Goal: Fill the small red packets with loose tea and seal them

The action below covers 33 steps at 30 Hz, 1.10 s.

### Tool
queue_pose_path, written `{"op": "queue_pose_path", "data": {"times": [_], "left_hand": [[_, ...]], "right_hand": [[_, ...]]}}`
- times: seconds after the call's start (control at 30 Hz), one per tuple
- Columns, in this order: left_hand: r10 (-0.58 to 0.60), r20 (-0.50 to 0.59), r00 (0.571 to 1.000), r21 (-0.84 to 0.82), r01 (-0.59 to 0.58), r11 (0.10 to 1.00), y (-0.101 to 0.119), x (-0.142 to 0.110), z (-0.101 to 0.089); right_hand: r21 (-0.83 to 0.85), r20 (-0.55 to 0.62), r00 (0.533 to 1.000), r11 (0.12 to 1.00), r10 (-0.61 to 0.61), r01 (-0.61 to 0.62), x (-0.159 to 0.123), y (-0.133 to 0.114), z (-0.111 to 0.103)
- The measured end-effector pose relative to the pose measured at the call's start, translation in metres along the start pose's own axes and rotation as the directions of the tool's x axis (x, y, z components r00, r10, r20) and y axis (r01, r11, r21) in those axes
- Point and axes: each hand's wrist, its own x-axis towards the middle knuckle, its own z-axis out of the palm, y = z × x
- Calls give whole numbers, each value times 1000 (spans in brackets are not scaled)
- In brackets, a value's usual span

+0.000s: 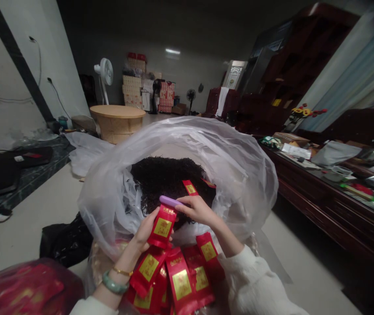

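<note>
My left hand [146, 228] grips a red foil tea packet [162, 226] with a gold label, tilted a little. Across the packet's top edge lies a smooth purple plastic piece [171, 201], long and rounded; its exact kind I cannot make out. The fingers of my right hand [197, 209] pinch its right end. Beyond both hands, a large clear plastic bag [239, 162] stands wide open around dark loose tea leaves [160, 179]. One red packet [190, 188] lies on the leaves. Below my hands, several red packets [180, 282] are heaped in front of the bag.
A bulging bag of red packets [29, 288] sits at lower left, near a black plastic bag [65, 240]. On the right runs a dark wooden table [308, 188] covered with clutter. A round wooden table [117, 112], a white fan [104, 74] and stacked boxes [132, 92] stand farther back.
</note>
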Motion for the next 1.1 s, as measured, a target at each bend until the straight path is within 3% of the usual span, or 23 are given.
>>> {"op": "queue_pose_path", "data": {"times": [0.2,0.3,0.37,0.43,0.5,0.6,0.73,0.83,0.9,1.0,1.1], "left_hand": [[-6,8,1000,0,6,1000,-1,0,0],[-32,24,999,-1,32,1000,1,-4,3],[-60,40,997,7,60,998,3,-7,5],[-71,45,996,22,70,997,5,-10,7],[-52,40,998,31,51,998,5,-11,8],[-13,24,1000,26,12,1000,3,-10,8],[-13,0,1000,-3,13,1000,2,-9,8],[-19,4,1000,-11,19,1000,3,-10,9],[-31,6,999,2,31,1000,2,-11,10],[-29,-34,999,15,29,999,-1,-10,12],[-11,-93,996,40,15,999,-5,-11,12]], "right_hand": [[116,8,999,992,53,-53,-2,2,2],[155,-73,988,981,133,-121,-3,12,-2],[106,-208,953,973,222,-204,-4,26,-9],[-19,-376,880,947,291,-321,-5,45,-16],[-142,-471,802,866,367,-480,-7,66,-21],[-263,-452,746,726,490,-636,-13,93,-20],[-360,-410,727,635,550,-684,-18,103,-11],[-433,-469,761,634,449,-641,-14,84,-7],[-455,-516,809,710,282,-538,-8,61,-3],[-389,-401,916,904,6,-176,3,24,10],[-375,-270,951,926,-150,39,17,1,30]]}}
